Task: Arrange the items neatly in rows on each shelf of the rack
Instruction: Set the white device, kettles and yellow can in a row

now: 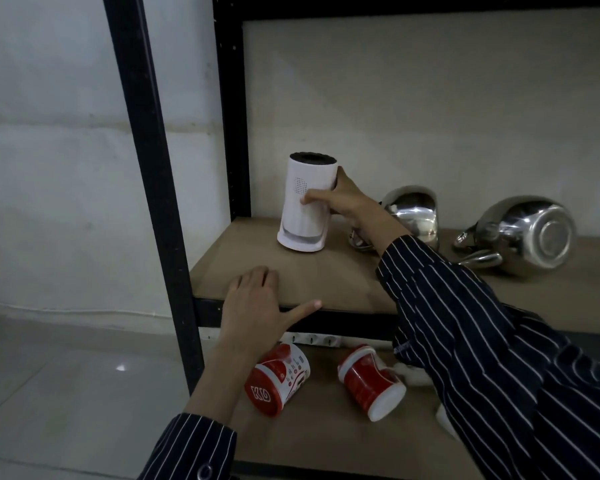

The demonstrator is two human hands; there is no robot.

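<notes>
A white cylindrical device (300,216) with a black top stands slightly tilted at the back left of the brown shelf board (326,282). My right hand (340,199) grips it from the right, thumb across its front. My left hand (257,303) rests flat on the shelf's front edge, fingers straight. Two steel kettles lie on their sides further right on the same shelf: one (416,213) just behind my right wrist, the other (520,233) at the far right. On the shelf below lie two red and white cups, tipped over: one (278,379) under my left hand, one (371,382) beside it.
The rack's black upright posts (149,168) stand at the left, with a white wall and grey tiled floor beyond. A white power strip (312,339) lies at the back of the lower shelf. My striped right sleeve hides part of the lower shelf.
</notes>
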